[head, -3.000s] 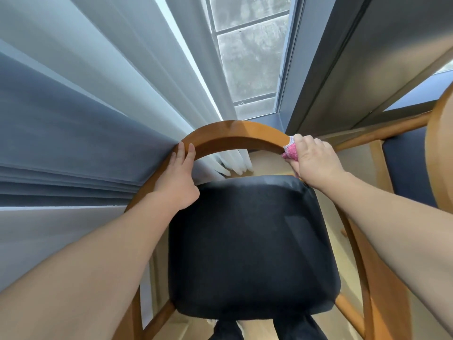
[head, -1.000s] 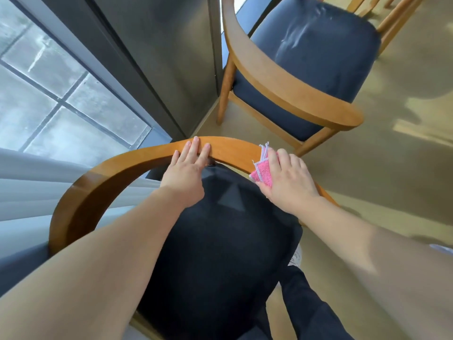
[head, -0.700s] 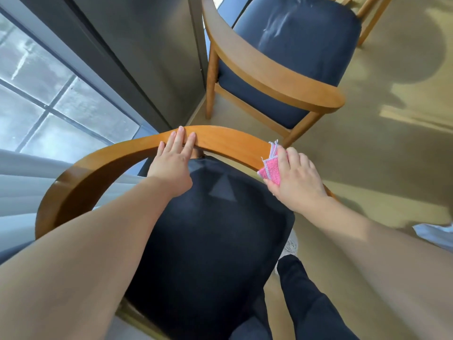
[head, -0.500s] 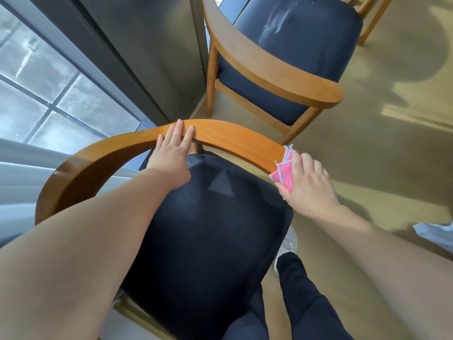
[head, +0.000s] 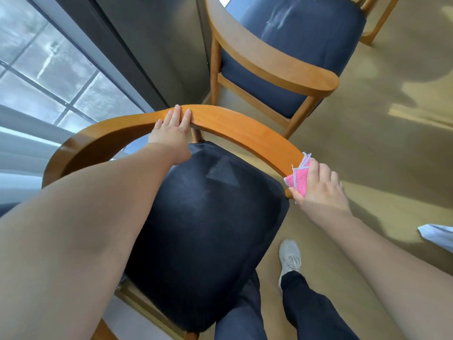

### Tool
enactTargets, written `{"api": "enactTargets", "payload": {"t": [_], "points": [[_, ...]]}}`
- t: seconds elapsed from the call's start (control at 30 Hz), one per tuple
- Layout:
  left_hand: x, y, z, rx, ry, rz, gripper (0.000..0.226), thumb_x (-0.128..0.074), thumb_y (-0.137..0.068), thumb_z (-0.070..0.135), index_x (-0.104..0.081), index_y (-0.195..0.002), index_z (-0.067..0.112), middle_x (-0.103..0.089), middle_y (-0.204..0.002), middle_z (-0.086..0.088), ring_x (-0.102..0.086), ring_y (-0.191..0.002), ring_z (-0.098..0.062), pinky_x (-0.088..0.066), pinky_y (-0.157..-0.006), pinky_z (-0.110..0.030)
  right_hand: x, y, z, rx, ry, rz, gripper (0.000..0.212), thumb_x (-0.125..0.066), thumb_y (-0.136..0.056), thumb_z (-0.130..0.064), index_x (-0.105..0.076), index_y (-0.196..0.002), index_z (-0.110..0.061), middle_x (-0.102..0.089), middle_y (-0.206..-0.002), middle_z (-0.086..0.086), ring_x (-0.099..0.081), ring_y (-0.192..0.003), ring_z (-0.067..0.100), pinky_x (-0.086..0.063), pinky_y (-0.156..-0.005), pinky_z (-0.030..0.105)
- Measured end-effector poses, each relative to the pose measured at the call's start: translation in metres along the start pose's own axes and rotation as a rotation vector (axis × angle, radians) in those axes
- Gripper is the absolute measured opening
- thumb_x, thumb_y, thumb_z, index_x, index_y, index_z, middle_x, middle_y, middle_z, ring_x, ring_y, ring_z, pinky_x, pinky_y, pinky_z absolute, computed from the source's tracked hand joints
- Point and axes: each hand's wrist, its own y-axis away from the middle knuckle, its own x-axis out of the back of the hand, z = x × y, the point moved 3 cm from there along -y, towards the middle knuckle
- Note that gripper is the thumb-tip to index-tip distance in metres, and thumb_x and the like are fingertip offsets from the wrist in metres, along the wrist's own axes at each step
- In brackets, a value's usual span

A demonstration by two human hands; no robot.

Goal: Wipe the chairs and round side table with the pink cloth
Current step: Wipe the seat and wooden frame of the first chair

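Head view: right hand (head: 321,187) fingers pinching pink cloth (head: 297,179); left hand (head: 171,133) flat on chair rail (head: 232,123).

Gridded window (head: 49,67), dark wall panel (head: 157,45), sunlit tan floor (head: 392,148)

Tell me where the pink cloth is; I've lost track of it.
In the head view, the pink cloth is right of centre, held in the right hand against the end of the near chair's wooden armrest.
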Motion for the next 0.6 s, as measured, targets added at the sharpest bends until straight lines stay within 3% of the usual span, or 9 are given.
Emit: {"api": "enactTargets", "payload": {"t": [0.13,0.27,0.43,0.5,0.6], "points": [[-0.001,0.015,0.015,0.075,0.092,0.059,0.094,-0.058,-0.085,0.011,0.007,-0.151,0.021,0.009,-0.159,-0.007,0.004,-0.146,-0.028,-0.008,-0.119,-0.045,-0.003,0.016,0.011,-0.006,-0.025,0.049,0.086,-0.08,-0.073,-0.043,-0.042,-0.128,0.01,-0.055,-0.101,0.027,-0.059,-0.08,0.04,-0.052,-0.067,0.044],[-0.015,0.058,0.029,0.179,0.274,0.064,0.086,-0.057,-0.087,0.014,-0.002,-0.151,0.025,0.002,-0.16,-0.003,-0.005,-0.146,-0.029,-0.021,-0.116,-0.048,0.0,0.03,0.019,-0.022,-0.092,-0.002,0.074,-0.084,-0.07,-0.035,-0.051,-0.113,0.015,-0.055,-0.08,0.024,-0.059,-0.057,0.037,-0.051,-0.049,0.038],[-0.028,0.133,0.028,0.213,0.429,0.08,0.066,-0.052,-0.083,0.013,-0.026,-0.144,0.02,-0.026,-0.151,-0.003,-0.034,-0.134,-0.029,-0.04,-0.103,-0.043,0.017,0.038,0.034,-0.032,-0.216,-0.149,0.039,-0.059,-0.094,-0.026,-0.05,-0.124,-0.004,-0.064,-0.105,0.014,-0.062,-0.09,0.038,-0.041,-0.067,0.037],[-0.028,0.164,0.025,0.273,0.467,0.099,0.056,-0.05,-0.084,0.013,-0.035,-0.137,0.018,-0.038,-0.139,-0.001,-0.043,-0.123,-0.027,-0.044,-0.095,-0.042,0.038,0.04,0.025,0.048,-0.267,-0.133,0.027,-0.055,-0.095,-0.027,-0.054,-0.119,-0.015,-0.064,-0.104,0.006,-0.061,-0.093,0.033,-0.038,-0.066,0.034],[-0.036,0.21,0.014,0.387,0.489,0.138,0.052,-0.052,-0.085,0.015,-0.039,-0.136,0.02,-0.043,-0.137,0.0,-0.046,-0.122,-0.025,-0.045,-0.098,-0.041,0.067,0.041,-0.007,0.234,-0.211,-0.069,0.032,-0.057,-0.093,-0.031,-0.05,-0.12,-0.014,-0.06,-0.104,0.006,-0.063,-0.088,0.029,-0.05,-0.069,0.035]]}}
